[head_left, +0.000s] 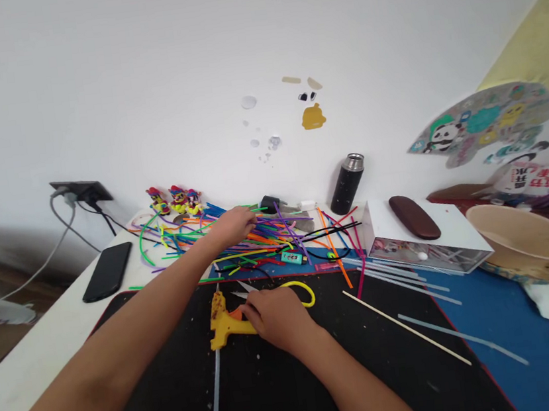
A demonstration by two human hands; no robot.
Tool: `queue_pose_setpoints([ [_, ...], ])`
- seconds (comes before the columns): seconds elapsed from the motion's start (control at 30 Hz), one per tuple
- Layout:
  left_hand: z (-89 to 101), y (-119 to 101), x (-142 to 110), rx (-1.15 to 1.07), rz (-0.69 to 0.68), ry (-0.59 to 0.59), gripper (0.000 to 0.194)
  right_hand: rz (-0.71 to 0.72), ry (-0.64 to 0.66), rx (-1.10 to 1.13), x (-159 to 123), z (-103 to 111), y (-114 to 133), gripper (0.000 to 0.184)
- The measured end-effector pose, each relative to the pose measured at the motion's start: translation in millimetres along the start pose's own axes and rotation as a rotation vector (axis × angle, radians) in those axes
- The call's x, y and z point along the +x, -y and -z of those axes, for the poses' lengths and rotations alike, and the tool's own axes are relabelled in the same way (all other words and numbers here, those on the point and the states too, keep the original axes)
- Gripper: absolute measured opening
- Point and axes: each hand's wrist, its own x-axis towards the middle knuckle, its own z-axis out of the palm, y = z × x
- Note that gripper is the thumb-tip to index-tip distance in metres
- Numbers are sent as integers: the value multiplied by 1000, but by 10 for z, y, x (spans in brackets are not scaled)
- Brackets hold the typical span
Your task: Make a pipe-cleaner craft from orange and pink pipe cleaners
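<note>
Left hand: the left hand is stretched over the heap of pipe cleaners by the wall; whether any stem is pinched cannot be told, as the fingertips are partly hidden.
Right hand: the right hand is closed on the handle of the yellow hot glue gun; it is set apart from the left, nearer the body.
Glue gun: laid over the black mat, nozzle pointed toward the wall; a translucent glue stick is seen protruding from its rear.
Scissors: the yellow-handled scissors are partly covered by the right hand, blades showing on its left, handle loop on its right.
Right of mat: a pale wooden stick is laid slantwise; loose glue sticks are scattered near the white box, on which a brown glasses case is rested.
Back edge: a black flask is stood by the wall; three figurines are lined up at left.
Left edge: a black smartphone is placed on the white tabletop.
</note>
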Motion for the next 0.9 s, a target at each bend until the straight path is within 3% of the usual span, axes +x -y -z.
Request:
queue_pose_setpoints([
  [0.23,-10,-98,-194,-172,148,-107,22,19,-27,23,-5,-13,-23,30],
  [0.43,-35,-290,-466,-397,186,-181,27,2,-160,94,-18,-31,-110,28],
  [0.63,-30,-439,-602,-1106,306,-238,34,-52,-286,247,-21,-45,-246,28],
  [0.9,-24,-706,-827,-1065,221,-159,25,-152,-366,584,1,-38,-329,38],
])
